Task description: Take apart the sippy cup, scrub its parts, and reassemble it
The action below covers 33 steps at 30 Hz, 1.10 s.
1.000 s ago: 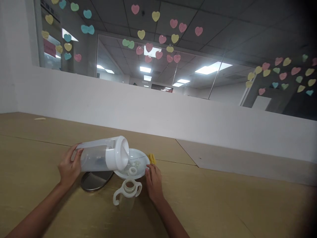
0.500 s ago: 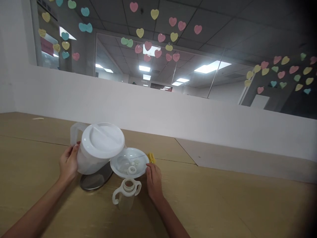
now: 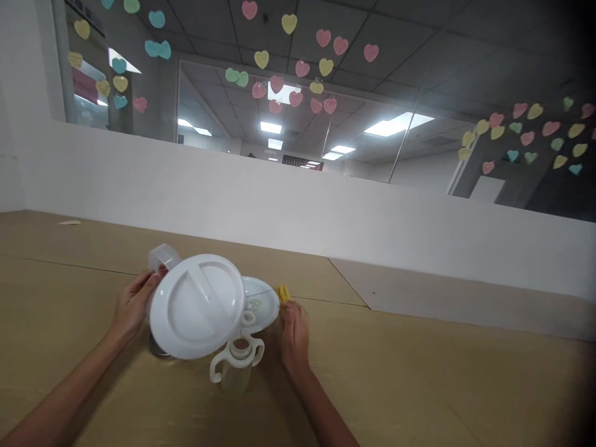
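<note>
My left hand (image 3: 135, 304) is closed around the handle of a white-lidded plastic pitcher (image 3: 200, 307). The pitcher is tipped to the right with its round lid facing me, and it covers part of a white bowl (image 3: 266, 316). Inside the bowl lie a white ring (image 3: 248, 318) and some small clear pieces. At the bowl's right rim are the curled fingers of my right hand (image 3: 294, 338), beside a small yellow object (image 3: 284, 293). A clear baby bottle (image 3: 236, 372) with two white handles stands uncapped in front, just below the pitcher's edge. Whether liquid flows cannot be made out.
Under the pitcher, the edge of a dark round metal plate (image 3: 159, 349) shows on the tan table (image 3: 419, 379). A flat pale scrap (image 3: 69, 222) lies far left. Behind the table stands a white low wall (image 3: 279, 205) below a window with heart-shaped notes.
My left hand has tipped the pitcher further over to the right and toward me, hiding more of the bowl and metal plate. My right hand has shifted slightly at the bowl's rim.
</note>
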Available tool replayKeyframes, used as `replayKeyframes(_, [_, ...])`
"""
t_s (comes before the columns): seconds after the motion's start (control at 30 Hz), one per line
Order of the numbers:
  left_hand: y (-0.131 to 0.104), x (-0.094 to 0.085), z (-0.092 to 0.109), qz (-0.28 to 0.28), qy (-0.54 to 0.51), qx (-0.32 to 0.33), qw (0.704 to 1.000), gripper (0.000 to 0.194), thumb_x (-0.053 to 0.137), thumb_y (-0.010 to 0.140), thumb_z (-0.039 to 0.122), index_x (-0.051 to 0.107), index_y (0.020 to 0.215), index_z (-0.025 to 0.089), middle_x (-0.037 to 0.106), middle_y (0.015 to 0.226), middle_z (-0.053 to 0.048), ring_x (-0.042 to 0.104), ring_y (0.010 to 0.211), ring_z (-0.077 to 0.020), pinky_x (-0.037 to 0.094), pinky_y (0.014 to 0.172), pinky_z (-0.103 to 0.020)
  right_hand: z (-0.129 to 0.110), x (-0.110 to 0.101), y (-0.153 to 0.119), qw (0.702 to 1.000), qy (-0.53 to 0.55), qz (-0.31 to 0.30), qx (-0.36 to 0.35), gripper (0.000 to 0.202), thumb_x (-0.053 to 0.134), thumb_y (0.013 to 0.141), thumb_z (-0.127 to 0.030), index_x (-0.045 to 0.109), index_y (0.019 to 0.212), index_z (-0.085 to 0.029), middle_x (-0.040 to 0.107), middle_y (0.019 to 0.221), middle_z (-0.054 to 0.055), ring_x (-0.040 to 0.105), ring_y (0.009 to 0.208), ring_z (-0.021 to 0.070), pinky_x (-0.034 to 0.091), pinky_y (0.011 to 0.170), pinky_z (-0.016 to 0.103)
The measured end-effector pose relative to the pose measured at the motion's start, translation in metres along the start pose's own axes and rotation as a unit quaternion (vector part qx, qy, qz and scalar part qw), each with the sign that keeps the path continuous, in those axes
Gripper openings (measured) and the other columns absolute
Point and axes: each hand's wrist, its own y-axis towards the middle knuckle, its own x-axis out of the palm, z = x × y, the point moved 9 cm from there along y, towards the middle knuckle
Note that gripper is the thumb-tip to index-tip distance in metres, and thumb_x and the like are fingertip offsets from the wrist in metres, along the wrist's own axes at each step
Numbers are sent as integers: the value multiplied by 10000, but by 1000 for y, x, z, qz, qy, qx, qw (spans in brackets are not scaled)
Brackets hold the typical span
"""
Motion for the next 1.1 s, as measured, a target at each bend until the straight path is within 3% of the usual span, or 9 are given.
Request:
replayKeyframes(0.1, [6,-3,-4,-8,30,31,999,612,762,442,578,708,870,143,697,948,-108,620,858,-250,517,704,-319,0,-1,0,1000,8,1,0,447,210,961,-412,587,979,-173,583,1041,107,481,1035,223,370,917,393])
replayKeyframes(0.23, [11,0,-10,-58,46,61,995,461,713,582,558,714,855,187,699,964,-88,618,928,-270,526,727,-327,0,-2,-1,1000,16,9,-3,437,214,961,-403,583,978,-170,579,1038,100,476,1039,220,364,922,393])
replayKeyframes(0.67, [10,-4,-2,-43,79,103,991,506,697,586,580,719,866,158,701,948,-99,614,872,-243,513,688,-293,2,-5,-2,999,15,25,11,393,249,952,-404,553,1023,-166,579,1023,101,498,991,217,385,889,381])
replayKeyframes(0.8, [9,-6,0,-38,85,115,989,441,684,629,552,715,863,180,701,949,-86,618,860,-224,514,679,-276,4,-4,-1,999,24,28,11,373,267,952,-393,553,1023,-165,579,1023,92,494,988,211,380,893,381])
replayKeyframes(0.97, [10,-10,-4,-10,56,107,993,447,714,596,509,703,861,149,697,937,-89,611,846,-205,503,692,-264,4,-4,-1,999,30,27,9,354,279,953,-381,551,1024,-165,575,1019,85,488,983,204,375,889,375])
replayKeyframes(1.1, [22,-30,-19,91,-6,74,993,426,693,606,428,677,879,102,676,863,-67,570,745,-141,463,651,-215,4,-4,-1,999,27,28,13,362,278,952,-388,552,1020,-161,574,1015,89,486,981,207,369,892,377])
